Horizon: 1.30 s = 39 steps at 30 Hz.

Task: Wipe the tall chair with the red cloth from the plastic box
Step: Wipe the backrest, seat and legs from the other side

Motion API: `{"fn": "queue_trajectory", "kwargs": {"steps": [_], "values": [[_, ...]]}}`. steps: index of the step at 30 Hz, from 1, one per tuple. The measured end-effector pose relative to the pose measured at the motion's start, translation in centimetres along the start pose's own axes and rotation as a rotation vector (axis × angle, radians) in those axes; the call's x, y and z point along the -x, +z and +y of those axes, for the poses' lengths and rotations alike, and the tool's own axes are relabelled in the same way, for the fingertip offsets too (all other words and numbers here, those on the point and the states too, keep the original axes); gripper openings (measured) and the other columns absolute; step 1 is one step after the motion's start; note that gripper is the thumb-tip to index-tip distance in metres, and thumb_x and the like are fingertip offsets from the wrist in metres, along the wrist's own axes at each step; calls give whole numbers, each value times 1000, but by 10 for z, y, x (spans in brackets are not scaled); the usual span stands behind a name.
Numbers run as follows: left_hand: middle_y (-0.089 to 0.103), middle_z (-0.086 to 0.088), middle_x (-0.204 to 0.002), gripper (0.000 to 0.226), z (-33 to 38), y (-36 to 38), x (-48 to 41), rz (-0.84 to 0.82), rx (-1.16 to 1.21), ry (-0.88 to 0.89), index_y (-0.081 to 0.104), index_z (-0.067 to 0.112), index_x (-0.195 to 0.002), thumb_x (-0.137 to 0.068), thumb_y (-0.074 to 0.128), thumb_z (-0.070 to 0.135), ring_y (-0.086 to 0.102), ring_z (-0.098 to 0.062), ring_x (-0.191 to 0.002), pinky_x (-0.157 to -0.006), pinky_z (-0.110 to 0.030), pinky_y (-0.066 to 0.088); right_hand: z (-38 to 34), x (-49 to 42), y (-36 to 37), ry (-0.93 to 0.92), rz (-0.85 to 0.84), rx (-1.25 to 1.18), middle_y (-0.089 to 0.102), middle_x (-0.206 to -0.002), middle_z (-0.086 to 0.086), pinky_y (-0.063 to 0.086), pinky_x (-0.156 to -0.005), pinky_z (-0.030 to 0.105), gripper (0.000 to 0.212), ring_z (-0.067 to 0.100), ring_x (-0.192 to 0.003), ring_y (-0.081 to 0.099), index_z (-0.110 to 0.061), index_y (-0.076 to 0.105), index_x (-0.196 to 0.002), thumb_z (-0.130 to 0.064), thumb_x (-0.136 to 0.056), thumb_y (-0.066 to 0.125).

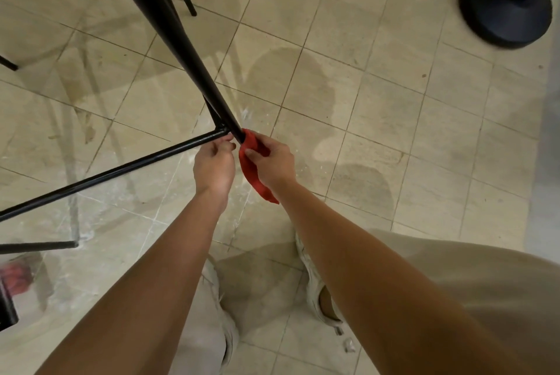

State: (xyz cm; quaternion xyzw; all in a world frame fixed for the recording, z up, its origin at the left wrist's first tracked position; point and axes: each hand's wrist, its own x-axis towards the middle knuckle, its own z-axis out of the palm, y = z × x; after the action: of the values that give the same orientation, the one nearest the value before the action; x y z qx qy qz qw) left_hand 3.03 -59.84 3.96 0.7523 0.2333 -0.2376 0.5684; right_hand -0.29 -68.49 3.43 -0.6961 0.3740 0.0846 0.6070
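R hand (274,162) gripped red cloth (253,170), wrapped on tall chair's black leg (194,62) just below footrest bar (121,170) joint. L hand (214,167) at cloth's 9 o'clock, fingers curled, touching bar end. Round black stand base (497,14) at 2 o'clock, well apart.

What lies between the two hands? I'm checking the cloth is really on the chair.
In the head view, the red cloth and the chair leg's lower end lie between the left hand and right hand.
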Motion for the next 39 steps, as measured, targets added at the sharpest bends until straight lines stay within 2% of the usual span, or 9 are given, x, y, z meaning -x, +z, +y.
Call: {"fn": "queue_trajectory", "kwargs": {"steps": [3, 7, 15, 19, 26, 30, 33, 36, 39], "values": [[65, 0, -115, 21, -2, 3, -6, -16, -32, 4, 60, 26, -108, -97, 42, 23, 57, -21, -113, -103, -44, 44, 8, -9, 2, 52, 7, 64, 64, -119, 0, 42, -85, 24, 38, 13, -98, 54, -29, 58, -128, -16, -91, 59], [64, 2, -113, 20, -14, 2, -11, -9, -82, 10, 60, 28, -101, -95, 43, 19, 58, -20, -110, -101, -43, 45, 16, -13, 4, 15, 5, 55, 65, -117, 0, 46, -92, 28, 39, 18, -106, 58, -27, 59, -127, -15, -90, 60], [67, 0, -109, 21, -28, 11, -21, -20, -43, -15, 62, 24, -104, -93, 44, 22, 63, -19, -104, -97, -41, 49, 37, -18, 12, -71, -13, -261, 68, -103, -7, 48, -98, 33, 42, 15, -103, 63, -25, 65, -119, 0, -85, 62], [65, 0, -110, 18, -36, 16, -27, -11, -48, -34, 59, 28, -100, -96, 42, 22, 60, -19, -108, -101, -42, 46, 45, -24, 9, -15, -35, -62, 65, -108, -7, 43, -87, 17, 42, 8, -97, 57, -28, 60, -125, -3, -91, 54], [64, 3, -109, 21, -51, 23, -42, 0, -57, -76, 54, 37, -85, -98, 43, 24, 58, -19, -109, -102, -43, 44, 61, -55, 11, 74, -112, 275, 64, -116, 2, 39, -76, 22, 41, 17, -95, 57, -34, 53, -130, -12, -96, 48], [65, 3, -108, 22, -55, 26, -50, -3, -67, -86, 53, 37, -84, -98, 43, 24, 58, -19, -109, -102, -43, 44, 66, -59, 10, 81, -108, 221, 63, -117, 2, 41, -81, 24, 40, 16, -98, 55, -32, 55, -128, -11, -95, 48], [65, 3, -108, 18, -58, 28, -53, -9, -63, -91, 57, 34, -91, -97, 43, 25, 59, -19, -106, -100, -43, 45, 66, -51, 7, -30, -71, 63, 66, -113, 0, 46, -89, 23, 40, 15, -102, 59, -26, 61, -123, -5, -90, 56], [67, 1, -107, 21, -61, 30, -54, -25, -56, -91, 60, 31, -99, -96, 40, 25, 61, -20, -103, -98, -44, 47, 64, -44, 5, -82, -56, -136, 68, -99, -5, 45, -78, 6, 38, -2, -85, 62, -17, 65, -118, 2, -86, 59], [67, -2, -107, 21, -62, 35, -51, -35, -31, -106, 61, 29, -100, -93, 41, 24, 61, -20, -103, -97, -44, 48, 64, -46, 6, -67, -36, -151, 68, -98, -6, 45, -74, 3, 37, 1, -85, 62, -19, 66, -117, 1, -87, 59]]}}
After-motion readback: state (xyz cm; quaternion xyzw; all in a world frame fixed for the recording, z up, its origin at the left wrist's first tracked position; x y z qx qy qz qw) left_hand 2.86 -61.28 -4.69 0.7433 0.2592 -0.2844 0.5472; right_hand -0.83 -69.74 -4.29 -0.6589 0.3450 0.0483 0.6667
